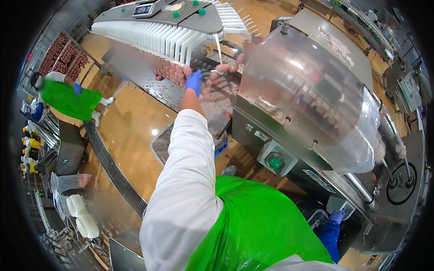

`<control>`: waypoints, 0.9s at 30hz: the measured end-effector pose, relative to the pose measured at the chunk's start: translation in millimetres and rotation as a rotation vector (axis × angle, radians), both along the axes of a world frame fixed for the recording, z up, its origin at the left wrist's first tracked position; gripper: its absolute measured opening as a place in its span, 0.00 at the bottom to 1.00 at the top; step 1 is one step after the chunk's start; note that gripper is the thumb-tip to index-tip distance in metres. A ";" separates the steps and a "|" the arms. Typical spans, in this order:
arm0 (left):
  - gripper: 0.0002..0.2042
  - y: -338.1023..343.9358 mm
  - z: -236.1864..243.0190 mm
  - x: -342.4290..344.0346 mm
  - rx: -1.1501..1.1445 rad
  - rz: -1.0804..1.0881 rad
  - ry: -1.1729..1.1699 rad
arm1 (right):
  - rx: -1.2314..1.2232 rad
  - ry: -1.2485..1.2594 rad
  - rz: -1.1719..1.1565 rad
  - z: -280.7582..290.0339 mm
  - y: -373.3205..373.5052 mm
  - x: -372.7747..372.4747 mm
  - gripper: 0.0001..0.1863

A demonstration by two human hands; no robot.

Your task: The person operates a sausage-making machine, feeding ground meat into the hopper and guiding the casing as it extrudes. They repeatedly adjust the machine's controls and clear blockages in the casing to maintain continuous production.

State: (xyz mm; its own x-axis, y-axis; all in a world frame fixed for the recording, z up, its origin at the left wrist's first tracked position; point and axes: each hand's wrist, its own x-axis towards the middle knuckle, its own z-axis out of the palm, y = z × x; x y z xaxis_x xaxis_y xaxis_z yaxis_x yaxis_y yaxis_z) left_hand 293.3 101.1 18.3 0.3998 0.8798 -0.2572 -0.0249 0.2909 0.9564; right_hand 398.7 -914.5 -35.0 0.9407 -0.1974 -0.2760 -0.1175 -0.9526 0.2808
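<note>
Green apron [253, 226] close below, the person's left hand [194, 82] stretches out, fingers loosely spread, onto the sausages [174, 72] on the steel tray [135, 72], gathering them beneath the white conveyor [167, 38]; right hand unseen.

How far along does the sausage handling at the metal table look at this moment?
Done: a block of pink sausages already lies in rows on the steel table. In hand: the left hand, in a blue glove, reaches over loose sausages beside that block. Left: sausage links at the clear-hooded machine lie unsorted. The right hand, also gloved, hangs low, apparently holding nothing.
</note>
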 end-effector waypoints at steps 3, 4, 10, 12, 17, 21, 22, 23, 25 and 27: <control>0.16 -27.6 -9.5 13.2 -0.094 -0.162 -0.197 | -0.049 0.021 0.034 3.6 -1.6 3.6 0.32; 0.17 -38.5 -8.8 15.9 -0.107 -0.109 -0.192 | -0.036 0.008 0.030 3.4 -2.7 2.8 0.32; 0.12 -77.5 -25.9 24.9 0.317 0.120 -0.332 | -0.079 -0.007 0.103 1.1 6.7 -9.3 0.30; 0.06 -116.0 4.8 54.9 0.606 -0.293 -0.030 | -0.348 0.457 0.210 -2.4 23.1 -21.4 0.23; 0.06 -118.3 -5.0 62.3 0.769 -0.318 0.190 | 0.006 -0.379 -0.097 -73.4 -5.1 16.0 0.18; 0.07 -157.5 7.2 75.6 0.751 -0.299 0.255 | 0.447 -0.415 -0.414 44.9 68.1 -39.5 0.32; 0.07 -164.6 0.6 71.6 0.737 -0.310 0.272 | 0.414 -0.404 -0.405 55.2 65.4 -49.5 0.32; 0.08 -171.7 -0.5 73.4 0.735 -0.316 0.277 | 0.388 -0.389 -0.390 63.2 65.2 -55.0 0.33; 0.08 -175.7 -8.3 68.0 0.735 -0.305 0.291 | 0.353 -0.386 -0.343 62.0 59.9 -56.6 0.33; 0.09 -179.2 -16.1 60.0 0.746 -0.293 0.316 | 0.384 -0.397 -0.362 58.2 55.1 -57.8 0.33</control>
State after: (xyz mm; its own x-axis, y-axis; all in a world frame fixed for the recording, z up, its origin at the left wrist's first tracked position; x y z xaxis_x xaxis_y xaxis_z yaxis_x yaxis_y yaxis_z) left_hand 353.4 -78.1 2.2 0.6440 0.7357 0.2097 0.2529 -0.4635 0.8493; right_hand 340.9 -859.4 23.2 0.8781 -0.4772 -0.0356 -0.4740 -0.8571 -0.2019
